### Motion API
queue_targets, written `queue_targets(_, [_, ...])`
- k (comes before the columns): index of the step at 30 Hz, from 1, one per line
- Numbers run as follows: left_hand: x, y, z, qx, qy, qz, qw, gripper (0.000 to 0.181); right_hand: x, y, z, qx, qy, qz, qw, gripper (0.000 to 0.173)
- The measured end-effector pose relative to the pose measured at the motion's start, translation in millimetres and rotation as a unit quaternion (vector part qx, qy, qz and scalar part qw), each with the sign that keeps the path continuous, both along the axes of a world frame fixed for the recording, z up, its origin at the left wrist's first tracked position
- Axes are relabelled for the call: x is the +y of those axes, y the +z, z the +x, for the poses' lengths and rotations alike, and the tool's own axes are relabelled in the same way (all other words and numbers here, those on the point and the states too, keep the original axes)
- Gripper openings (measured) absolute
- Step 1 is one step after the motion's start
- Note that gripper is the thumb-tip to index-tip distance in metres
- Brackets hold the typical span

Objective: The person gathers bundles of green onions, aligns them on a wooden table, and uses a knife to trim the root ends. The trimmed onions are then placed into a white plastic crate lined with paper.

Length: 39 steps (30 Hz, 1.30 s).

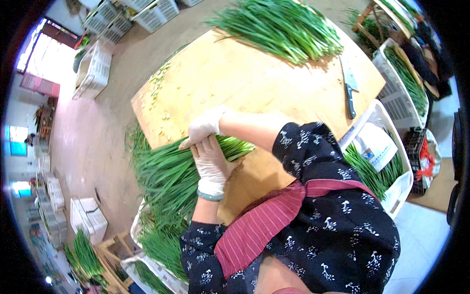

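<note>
A bundle of garlic chives [165, 167] lies across the near left edge of the wooden table [253, 88], its leaves spilling over the edge and its pale stems pointing right. My left hand [211, 161], in a white glove, is spread over the bundle with the thumb toward the stems. At the far side of the same bundle is my right hand [205, 125], also gloved, its fingers curled against the leaves and meeting the left fingertips. The undersides of both grips are hidden. A kitchen knife [350, 92] with a black handle rests near the table's right edge.
A large pile of chives [282, 31] covers the table's far end. Small trimmed bits [158, 82] are scattered along the left edge. A white crate [405, 183] with chives and a printed bag stands at right. More chives [161, 246] sit below the left edge.
</note>
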<state>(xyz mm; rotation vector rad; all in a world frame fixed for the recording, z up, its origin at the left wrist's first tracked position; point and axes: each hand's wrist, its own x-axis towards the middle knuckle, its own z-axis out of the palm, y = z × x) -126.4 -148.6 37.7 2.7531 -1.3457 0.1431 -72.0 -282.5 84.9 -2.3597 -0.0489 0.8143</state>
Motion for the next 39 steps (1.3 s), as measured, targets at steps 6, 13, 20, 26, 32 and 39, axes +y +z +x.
queue_targets(6, [3, 0, 7, -0.007, -0.025, -0.059, 0.998, 0.125, -46, -11, -23, -0.322, -0.123, -0.003, 0.939, 0.055])
queue_targets(13, [0, 6, 2, 0.001, 0.007, -0.047, 0.999, 0.128, -230, -42, -82, -0.297, -0.477, -0.508, 0.653, 0.054])
queue_targets(20, [3, 7, -5, -0.015, 0.004, -0.012, 1.000, 0.128, -248, -58, -94, -0.263, -0.450, -0.451, 0.724, 0.014])
queue_targets(26, [12, 12, -10, -0.002, -0.024, -0.003, 1.000, 0.122, -245, -56, -81, -0.239, -0.436, -0.436, 0.750, 0.019])
queue_targets(32, [17, 16, -19, -0.014, -0.061, -0.027, 0.998, 0.122, -252, -49, -81, -0.166, -0.392, -0.380, 0.821, 0.022])
queue_targets(39, [23, 53, -25, 0.011, -0.085, -0.107, 0.991, 0.105, -262, 7, -99, -0.110, -0.473, 0.136, 0.864, 0.029])
